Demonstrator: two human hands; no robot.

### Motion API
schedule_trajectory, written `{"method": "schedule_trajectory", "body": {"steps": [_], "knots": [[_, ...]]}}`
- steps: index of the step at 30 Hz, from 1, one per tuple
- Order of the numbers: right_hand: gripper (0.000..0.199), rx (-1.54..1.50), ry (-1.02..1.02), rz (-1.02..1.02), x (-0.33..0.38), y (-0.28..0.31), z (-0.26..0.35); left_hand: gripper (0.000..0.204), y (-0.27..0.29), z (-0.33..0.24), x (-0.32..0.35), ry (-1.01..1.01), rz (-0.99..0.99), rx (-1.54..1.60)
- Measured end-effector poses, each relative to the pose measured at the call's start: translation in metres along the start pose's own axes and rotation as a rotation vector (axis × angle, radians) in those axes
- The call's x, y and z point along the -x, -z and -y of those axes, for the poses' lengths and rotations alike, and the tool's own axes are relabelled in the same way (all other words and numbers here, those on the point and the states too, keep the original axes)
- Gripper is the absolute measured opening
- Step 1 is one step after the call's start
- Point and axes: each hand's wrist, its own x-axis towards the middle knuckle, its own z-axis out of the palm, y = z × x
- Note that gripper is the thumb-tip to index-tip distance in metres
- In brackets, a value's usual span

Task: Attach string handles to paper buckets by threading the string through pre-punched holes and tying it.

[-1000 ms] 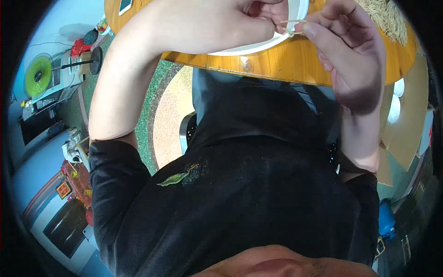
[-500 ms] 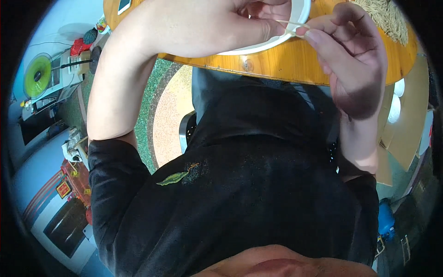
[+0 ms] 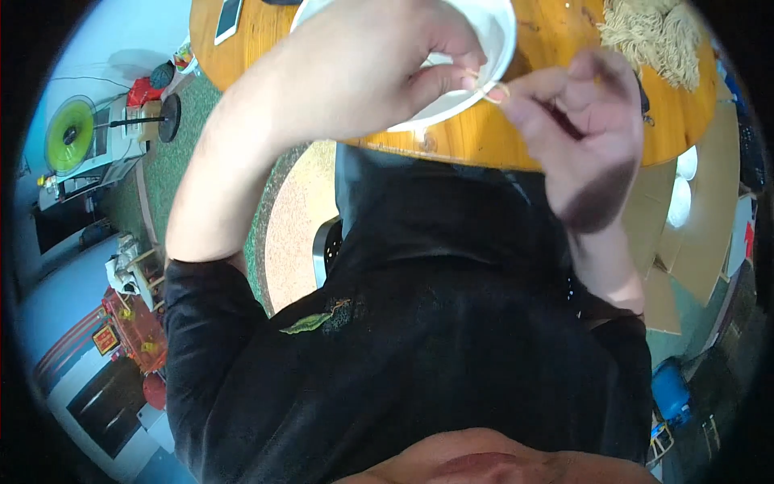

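My left hand [image 3: 403,68] reaches over a white bowl [image 3: 508,36] and pinches a thin beige cord [image 3: 486,91] between thumb and fingertips. Close to it on the right, my right hand [image 3: 584,121] pinches the same cord with thumb and forefinger. Between the two pinches the cord forms a small loop just above the bowl's near rim. My left hand and wrist cover much of the bowl. A heap of similar beige cords [image 3: 657,44] lies on the table beyond my right hand.
The wooden table [image 3: 476,141] has a rounded near edge. A phone [image 3: 229,18] rests at its far left. On the floor to the left stands a green fan [image 3: 71,133]; flattened cardboard [image 3: 693,234] lies at the right.
Both hands have shifted a little toward me and to the left in the picture, still pinching the cord. The cord, stretched nearly straight before, now curls into a small loop.
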Motion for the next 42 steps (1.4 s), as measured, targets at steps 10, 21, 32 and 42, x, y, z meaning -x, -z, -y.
{"method": "schedule_trajectory", "body": {"steps": [10, 21, 32, 42], "knots": [[0.078, -0.879, -0.4, -0.114, 0.05, -0.059, -0.025, 0.007, -0.058, -0.033, 0.069, -0.063, -0.56, -0.033], [0.136, -1.151, -0.386, -0.09, 0.035, -0.052, 0.003, 0.032, -0.057, -0.041, 0.072, -0.408, -1.382, 0.241], [0.118, -1.387, -0.346, -0.299, 0.015, -0.047, -0.014, 0.023, -0.09, -0.005, 0.032, -0.51, -1.426, 0.669], [0.116, -0.519, -0.058, -0.376, -0.138, 0.077, -0.004, 0.041, -0.098, 0.042, 0.069, 0.01, -1.182, 0.03]]}}
